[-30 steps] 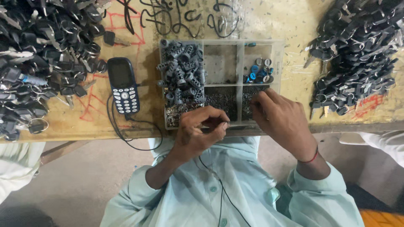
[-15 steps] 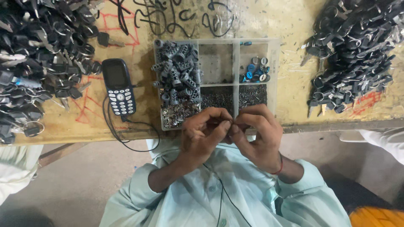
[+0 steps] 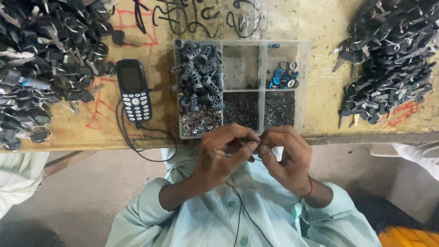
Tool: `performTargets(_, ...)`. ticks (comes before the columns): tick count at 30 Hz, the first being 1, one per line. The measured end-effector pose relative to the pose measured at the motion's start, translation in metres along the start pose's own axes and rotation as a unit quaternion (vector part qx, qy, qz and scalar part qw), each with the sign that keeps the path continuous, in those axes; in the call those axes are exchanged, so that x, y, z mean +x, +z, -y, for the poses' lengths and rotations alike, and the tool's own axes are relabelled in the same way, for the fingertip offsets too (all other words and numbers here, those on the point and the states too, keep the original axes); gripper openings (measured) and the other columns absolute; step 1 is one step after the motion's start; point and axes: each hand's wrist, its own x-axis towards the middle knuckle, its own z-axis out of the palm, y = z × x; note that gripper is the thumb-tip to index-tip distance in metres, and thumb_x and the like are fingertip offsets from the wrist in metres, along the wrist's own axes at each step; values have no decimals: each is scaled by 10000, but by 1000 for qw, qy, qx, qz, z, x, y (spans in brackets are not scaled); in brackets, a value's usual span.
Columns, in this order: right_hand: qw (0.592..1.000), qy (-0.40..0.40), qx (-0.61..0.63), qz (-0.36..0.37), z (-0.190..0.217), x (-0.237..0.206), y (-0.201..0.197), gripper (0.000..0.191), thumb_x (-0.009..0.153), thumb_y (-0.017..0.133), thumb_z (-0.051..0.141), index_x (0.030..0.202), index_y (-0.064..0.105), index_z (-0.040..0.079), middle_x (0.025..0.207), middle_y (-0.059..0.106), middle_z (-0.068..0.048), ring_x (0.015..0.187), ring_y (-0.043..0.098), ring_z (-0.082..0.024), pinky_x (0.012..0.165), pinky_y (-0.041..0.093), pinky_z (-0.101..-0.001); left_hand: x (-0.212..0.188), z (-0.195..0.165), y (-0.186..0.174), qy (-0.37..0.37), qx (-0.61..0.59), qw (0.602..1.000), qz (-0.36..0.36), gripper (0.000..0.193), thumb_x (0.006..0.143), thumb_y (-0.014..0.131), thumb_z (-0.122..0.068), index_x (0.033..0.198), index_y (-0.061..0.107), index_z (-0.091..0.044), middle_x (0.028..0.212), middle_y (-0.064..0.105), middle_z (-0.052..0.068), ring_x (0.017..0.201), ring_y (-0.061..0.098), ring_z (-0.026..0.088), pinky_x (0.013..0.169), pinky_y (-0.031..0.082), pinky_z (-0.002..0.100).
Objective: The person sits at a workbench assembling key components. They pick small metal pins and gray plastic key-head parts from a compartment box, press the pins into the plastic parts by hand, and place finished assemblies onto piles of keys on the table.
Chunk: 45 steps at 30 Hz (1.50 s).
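Pinching one tiny part together, left hand (image 3: 222, 158) and right hand (image 3: 286, 158), just below compartment tray (image 3: 304, 87), phone (image 3: 134, 90) left.

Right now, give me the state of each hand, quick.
Left hand: fingers pinched shut on a small part too tiny to identify.
Right hand: fingertips pinched at the same spot, touching the left; what it holds cannot be told.
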Motion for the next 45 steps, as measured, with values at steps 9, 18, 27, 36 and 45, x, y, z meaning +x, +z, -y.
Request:
performTargets(9,991,-106,-82,23,-28,-39,8,282,873,724,-72,1132,643,6,1065,725,-140,930,752,-269,785,609,-343,-2,-4,-5,5,152,988,40,153,897,725,-95,1018,728,-2,977,730,76,828,714,149,711,567,253)
performTargets(18,985,125,121,-3,-11,7,-21,229,952,690,-32,1161,628,39,933,728,-77,814,734,-136,744,608,-256,7,0,-25,-120,55,984,118,131,872,704,-145,938,724,-34,840,711,43,664,674,89,604,548,258)
performTargets(27,984,-24,-143,99,23,91,-26,201,935,747,2,1126,706,47,976,682,-90,793,693,-242,683,536,-335,21,10,-41,48,89,982,160,111,881,697,-133,945,694,-42,890,699,44,815,692,140,745,561,281)
performTargets(36,953,-158,-218,140,38,152,-4,386,1034,733,164,1391,611,85,1353,624,-126,1200,591,-356,1003,507,-465,22,11,-41,97,59,977,183,110,873,713,-114,949,711,-34,918,723,56,856,721,167,815,582,298)
performTargets(45,855,-358,-293,233,24,191,59,632,975,730,540,1392,588,86,1509,478,-171,1378,434,-402,1130,371,-590,23,16,-42,115,34,968,219,103,905,701,-89,989,687,-31,954,716,62,881,717,161,821,582,305)
